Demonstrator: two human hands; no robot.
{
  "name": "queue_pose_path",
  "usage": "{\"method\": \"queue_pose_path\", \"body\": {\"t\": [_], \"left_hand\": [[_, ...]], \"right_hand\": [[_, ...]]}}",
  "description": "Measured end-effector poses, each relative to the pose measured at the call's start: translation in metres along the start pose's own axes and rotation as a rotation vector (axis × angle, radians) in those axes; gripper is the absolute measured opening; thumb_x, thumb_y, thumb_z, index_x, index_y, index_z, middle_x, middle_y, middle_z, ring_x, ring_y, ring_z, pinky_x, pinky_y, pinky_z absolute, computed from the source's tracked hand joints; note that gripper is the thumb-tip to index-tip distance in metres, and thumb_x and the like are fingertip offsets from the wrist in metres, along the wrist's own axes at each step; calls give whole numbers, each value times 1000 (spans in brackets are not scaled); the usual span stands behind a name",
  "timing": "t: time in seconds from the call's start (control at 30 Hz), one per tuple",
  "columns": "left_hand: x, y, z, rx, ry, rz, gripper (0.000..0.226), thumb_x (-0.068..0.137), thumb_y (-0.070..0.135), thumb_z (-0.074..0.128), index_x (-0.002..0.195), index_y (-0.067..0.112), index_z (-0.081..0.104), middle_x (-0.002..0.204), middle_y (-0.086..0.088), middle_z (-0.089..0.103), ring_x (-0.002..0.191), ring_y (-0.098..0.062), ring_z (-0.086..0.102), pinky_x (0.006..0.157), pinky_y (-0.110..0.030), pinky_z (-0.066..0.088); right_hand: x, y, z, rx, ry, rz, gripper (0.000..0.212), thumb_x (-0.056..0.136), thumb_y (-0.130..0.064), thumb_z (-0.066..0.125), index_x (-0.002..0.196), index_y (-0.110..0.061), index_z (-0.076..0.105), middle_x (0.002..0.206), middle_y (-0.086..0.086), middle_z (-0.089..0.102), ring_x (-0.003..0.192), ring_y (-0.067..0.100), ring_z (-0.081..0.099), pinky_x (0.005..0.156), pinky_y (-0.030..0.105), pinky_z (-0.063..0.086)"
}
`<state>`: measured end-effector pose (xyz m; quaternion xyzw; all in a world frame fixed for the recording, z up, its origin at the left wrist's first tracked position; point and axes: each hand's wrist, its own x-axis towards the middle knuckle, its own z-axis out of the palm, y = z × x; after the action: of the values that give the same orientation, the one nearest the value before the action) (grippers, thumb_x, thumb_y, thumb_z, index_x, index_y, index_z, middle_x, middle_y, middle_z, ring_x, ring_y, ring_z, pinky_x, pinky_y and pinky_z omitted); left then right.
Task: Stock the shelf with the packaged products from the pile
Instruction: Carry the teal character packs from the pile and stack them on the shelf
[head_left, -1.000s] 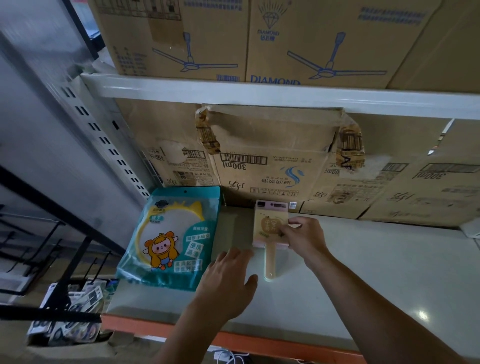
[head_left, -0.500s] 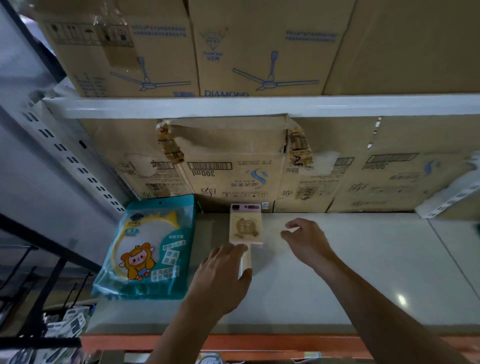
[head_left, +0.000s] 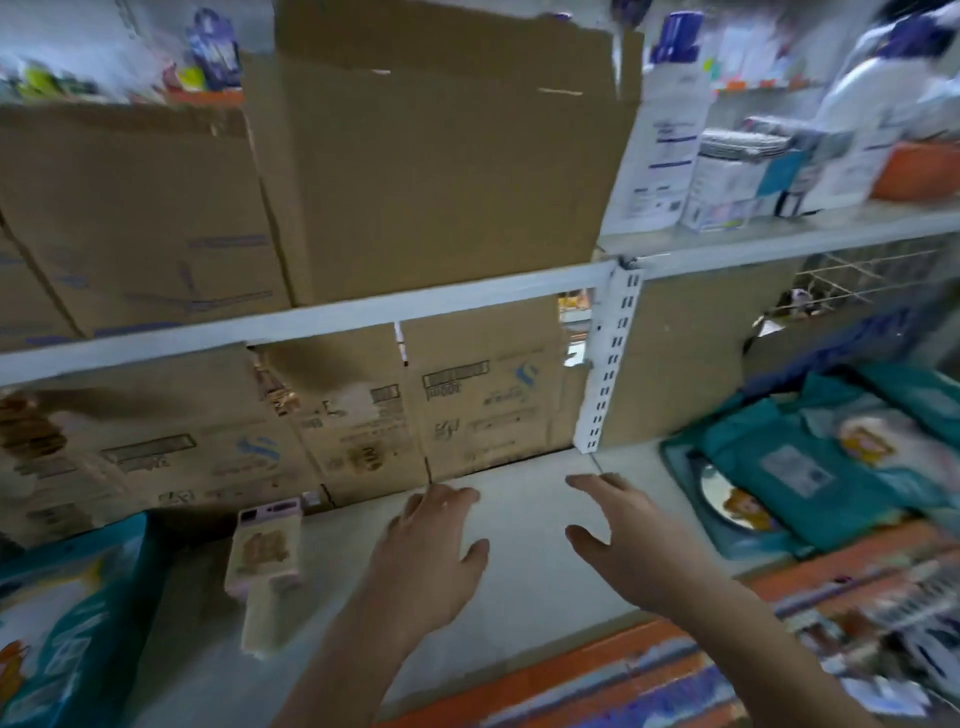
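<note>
**A:** Head view, blurred all over. What of the hands?

**B:** Both empty above the pale shelf board (head_left: 524, 525). Left hand (head_left: 431, 566) palm down, fingers spread loose, gripping nothing. Right hand (head_left: 628, 545) likewise released, fingers fanned, thumb apart, nothing between them. Hard to tell whether either palm touches the board or floats just over it.

**B:** And the goods?

**A:** Taking the white slotted upright (head_left: 608, 358) as the mark: pink-and-tan brush pack (head_left: 265, 551) lying flat on the board, well to the left of the upright and nearer the front, handle end toward the front edge, just left of the left hand, not touched by it. Teal bag with a cartoon figure (head_left: 67, 623) farther left still, at the corner of the frame, beside the brush pack. Pile of teal packets (head_left: 800, 478) to the right of the upright, on the neighbouring board, near the right hand but apart from it.

**B:** Behind and above?

**A:** Flattened brown cartons (head_left: 467, 410) standing against the back, left of the upright. Big brown boxes (head_left: 426, 171) on the white shelf above, up and left of the upright. White bottles and small packs (head_left: 670, 135) up and to the right. Print too smeared to read.
</note>
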<state>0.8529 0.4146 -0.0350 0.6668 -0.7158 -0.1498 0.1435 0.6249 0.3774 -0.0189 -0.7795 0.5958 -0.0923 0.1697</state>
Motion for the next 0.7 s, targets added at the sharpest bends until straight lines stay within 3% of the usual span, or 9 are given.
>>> {"method": "queue_pose_path", "body": {"t": [0.2,0.37,0.43,0.57,0.7], "left_hand": [[27,166,44,93,-25,180,50,102,49,43,149,38,34,147,13,39,135,-13,39,108,-30,37],[39,269,92,193,-25,281,54,84,56,37,128,33,59,117,7,60,104,-21,61,86,-39,55],[44,299,106,222,-45,344,52,86,54,42,132,34,56,118,8,58,107,-20,58,89,-38,54],[58,341,128,253,-94,427,48,95,50,47,141,40,37,131,14,44,126,-15,44,103,-34,44],[72,364,143,213,-89,449,47,99,49,45,144,41,34,142,18,38,133,-10,36,110,-28,36]], "right_hand": [[-77,133,-64,-115,122,16,56,103,-45,47,155,-34,32,150,-11,42,135,14,43,108,28,34],[-132,231,-86,-150,225,166,52,83,-39,64,133,-25,62,114,-5,66,102,19,67,85,33,55],[-150,259,-96,-143,246,198,50,86,-42,65,133,-26,62,116,-6,65,103,16,67,85,31,55],[-165,300,-107,-83,289,202,55,102,-46,46,153,-29,39,145,-8,49,134,13,47,112,29,37],[-157,327,-103,-110,222,326,52,86,-43,69,135,-26,63,123,-6,67,112,15,66,95,32,53]]}}
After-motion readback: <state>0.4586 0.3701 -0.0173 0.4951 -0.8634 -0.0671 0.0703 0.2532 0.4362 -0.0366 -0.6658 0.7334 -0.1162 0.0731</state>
